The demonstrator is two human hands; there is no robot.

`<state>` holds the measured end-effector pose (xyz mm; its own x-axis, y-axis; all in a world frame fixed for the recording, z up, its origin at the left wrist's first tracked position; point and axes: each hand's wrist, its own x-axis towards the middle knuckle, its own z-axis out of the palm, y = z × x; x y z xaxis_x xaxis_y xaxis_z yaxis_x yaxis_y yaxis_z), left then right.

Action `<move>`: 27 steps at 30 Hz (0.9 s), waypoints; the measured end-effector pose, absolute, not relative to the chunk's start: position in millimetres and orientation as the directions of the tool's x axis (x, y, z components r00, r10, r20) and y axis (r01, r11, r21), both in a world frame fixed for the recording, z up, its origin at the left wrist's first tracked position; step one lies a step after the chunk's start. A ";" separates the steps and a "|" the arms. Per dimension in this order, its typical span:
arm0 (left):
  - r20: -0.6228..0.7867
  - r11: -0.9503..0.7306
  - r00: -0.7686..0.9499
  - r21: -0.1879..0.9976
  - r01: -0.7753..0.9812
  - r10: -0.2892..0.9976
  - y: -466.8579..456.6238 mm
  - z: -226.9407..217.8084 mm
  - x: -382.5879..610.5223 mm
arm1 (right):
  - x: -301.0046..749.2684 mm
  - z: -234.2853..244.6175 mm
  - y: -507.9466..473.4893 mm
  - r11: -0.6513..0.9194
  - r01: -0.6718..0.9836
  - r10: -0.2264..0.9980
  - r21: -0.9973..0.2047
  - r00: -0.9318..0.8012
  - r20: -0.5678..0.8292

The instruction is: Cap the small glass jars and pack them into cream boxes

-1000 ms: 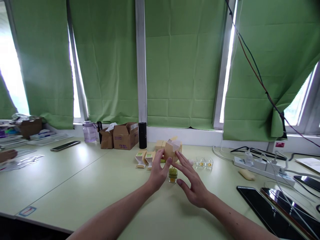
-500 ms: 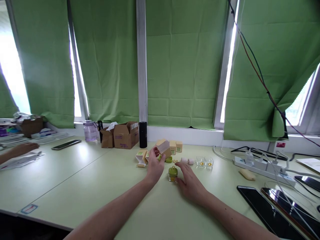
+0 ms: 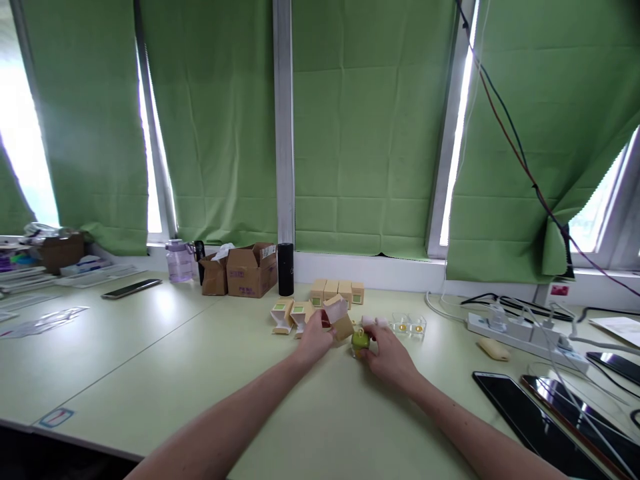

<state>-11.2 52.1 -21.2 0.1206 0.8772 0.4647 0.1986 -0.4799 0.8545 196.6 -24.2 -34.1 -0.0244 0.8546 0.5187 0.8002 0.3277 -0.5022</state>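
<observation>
My left hand (image 3: 316,343) is closed around a small tan cardboard box (image 3: 343,328), tilted with its flap open. Just right of it, a small clear jar with a green lid (image 3: 360,339) is pinched between the fingers and thumb of my right hand (image 3: 390,359). The jar is close to the box's side, outside it. Two similar boxes with open flaps (image 3: 283,316) stand left of my left hand. Behind, several closed tan boxes with green labels (image 3: 331,291) form a row. Beyond my right hand are small whitish pieces (image 3: 382,322) and clear containers with yellow spots (image 3: 409,325).
At the back stand brown cartons (image 3: 250,272), a black cylinder (image 3: 286,269) and a purple bottle (image 3: 179,261). Phones (image 3: 520,420), a power strip (image 3: 525,339) and cables lie on the right. Another phone (image 3: 131,289) and clear plastic bags (image 3: 47,323) lie left.
My right hand has closed on the jar and shifted it right. My left hand has brought the box lower and rightward, tilting it. Another person's hand at the far left has left view.
</observation>
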 end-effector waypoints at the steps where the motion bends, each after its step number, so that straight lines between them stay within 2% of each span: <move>1: 0.447 -0.466 0.135 0.858 0.215 0.885 50.6 -20.2 -10.5 | 200.7 -32.3 -22.9 0.292 0.822 0.866 -0.489 -0.011 0.499; 7: 0.389 -0.407 0.121 0.855 0.320 0.913 37.2 -10.7 -8.9 | 212.6 -21.5 -20.7 0.128 0.856 0.943 -0.502 0.052 0.329; 11: 0.470 -0.503 0.183 0.775 0.381 0.863 23.3 -10.4 -5.8 | 208.9 -18.5 -24.6 0.119 0.872 0.952 -0.474 0.035 0.304; 18: 0.619 -0.730 0.388 0.561 0.390 0.683 5.1 -10.9 -2.8 | 207.6 -21.0 -21.7 0.189 0.839 0.959 -0.510 -0.045 0.281; 22: 0.584 -0.731 0.440 0.546 0.410 0.683 1.3 -6.8 -3.4 | 207.8 -19.4 -21.3 0.260 0.825 0.949 -0.501 -0.124 0.289; 27: 0.610 -0.721 0.389 0.534 0.442 0.690 3.6 -2.7 -3.3 | 207.1 -15.0 -24.7 0.312 0.797 0.935 -0.517 -0.159 0.318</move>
